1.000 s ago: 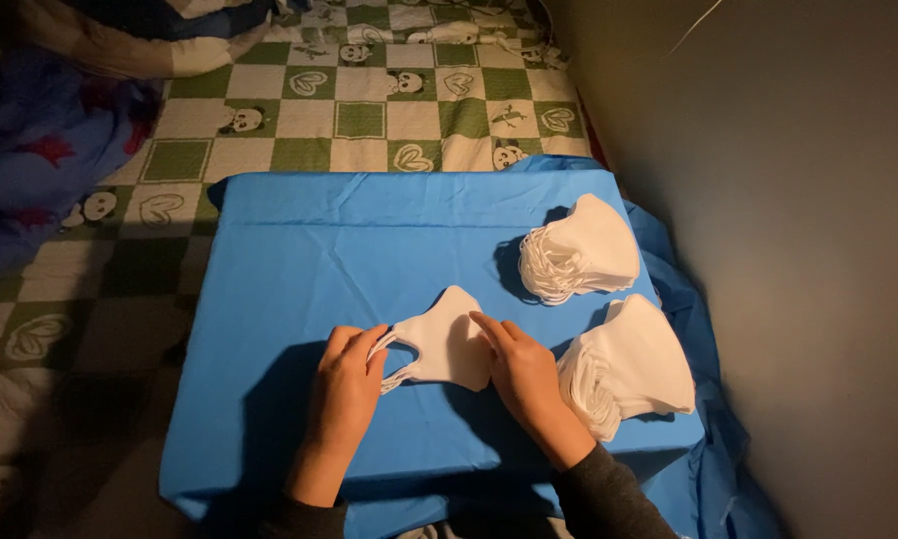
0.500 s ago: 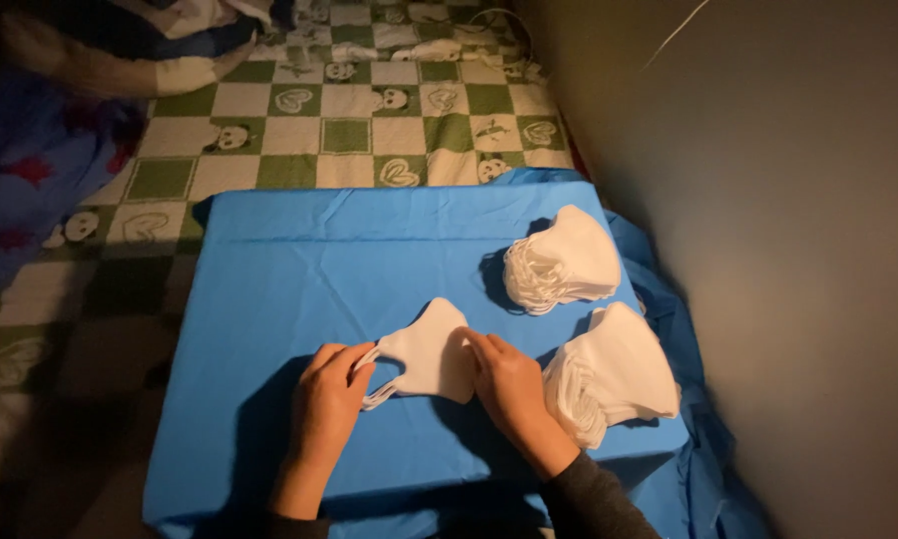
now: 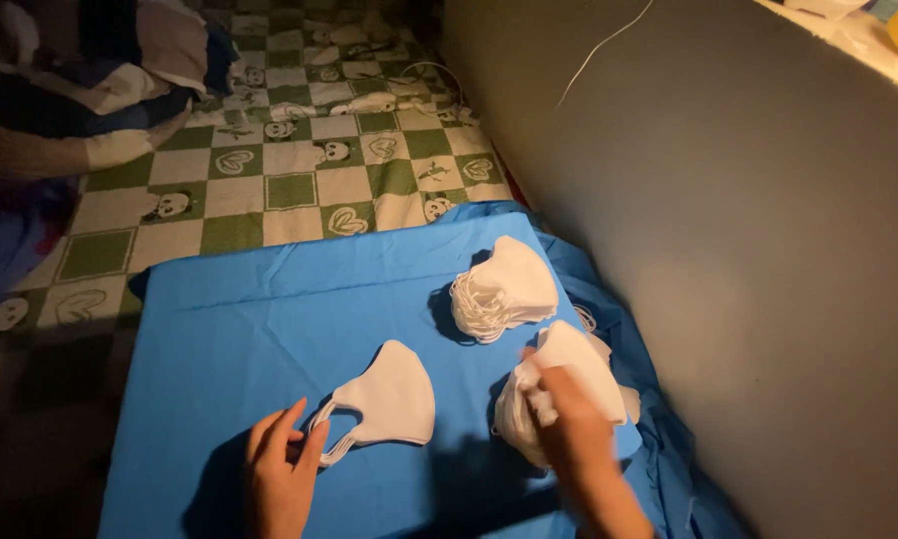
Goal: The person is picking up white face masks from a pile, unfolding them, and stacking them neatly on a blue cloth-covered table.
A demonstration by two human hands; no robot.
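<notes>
A home bedroom: checkered bedsheet, crumpled blankets, bare wall.

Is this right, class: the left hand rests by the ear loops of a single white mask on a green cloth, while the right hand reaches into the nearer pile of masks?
Not quite. The head view shows the cloth is blue, not green. The rest holds: the left hand rests by the ear loops of the single white mask, and the right hand reaches into the nearer pile of masks.

Blue-covered table; white masks
</notes>
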